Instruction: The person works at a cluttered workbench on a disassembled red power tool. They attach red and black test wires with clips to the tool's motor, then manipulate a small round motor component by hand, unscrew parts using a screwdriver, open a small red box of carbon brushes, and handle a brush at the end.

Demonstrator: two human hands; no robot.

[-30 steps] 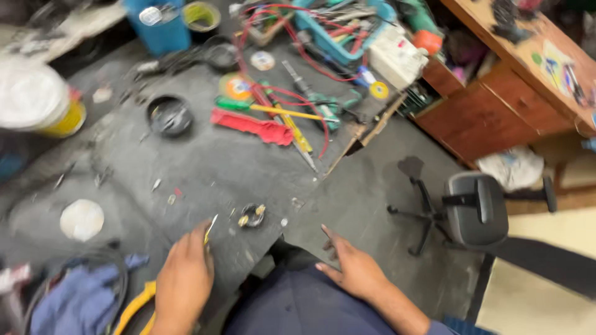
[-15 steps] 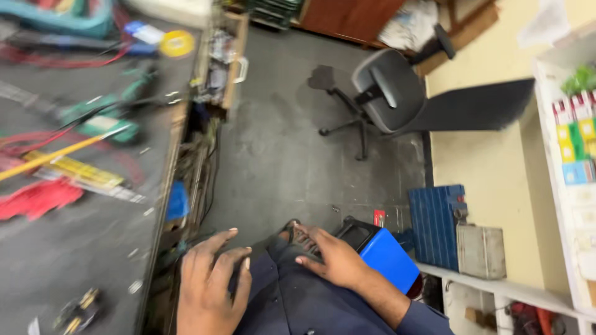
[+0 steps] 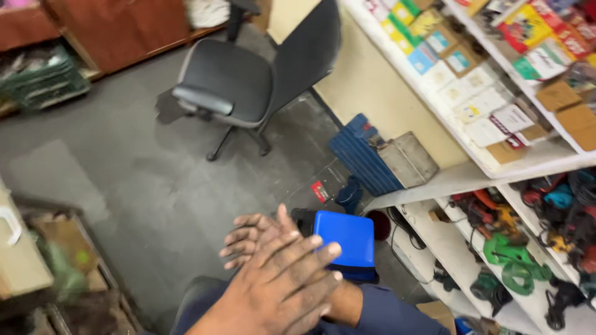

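Observation:
My left hand (image 3: 282, 285) lies flat across the back of my right hand (image 3: 251, 236), just above my lap. The fingers of both are stretched out and neither holds anything. The left hand's fingers point up and right, toward a blue square-topped stool (image 3: 346, 239) on the floor. The right hand's fingers point left, and its blue sleeve (image 3: 385, 313) comes in from the lower right. My dark trousers (image 3: 198, 304) show under the hands.
A grey office chair (image 3: 248, 80) stands on the grey floor ahead. White shelves on the right hold several small boxes (image 3: 490, 68) above and power tools (image 3: 515, 248) below. A blue case (image 3: 360, 155) and a grey metal box (image 3: 406, 158) lean on the wall. A cluttered bench edge (image 3: 25, 260) is at left.
The view has swung right, from the workbench to the floor, chair and shelves. My hands have left the bench edge and lap and come together, left over right.

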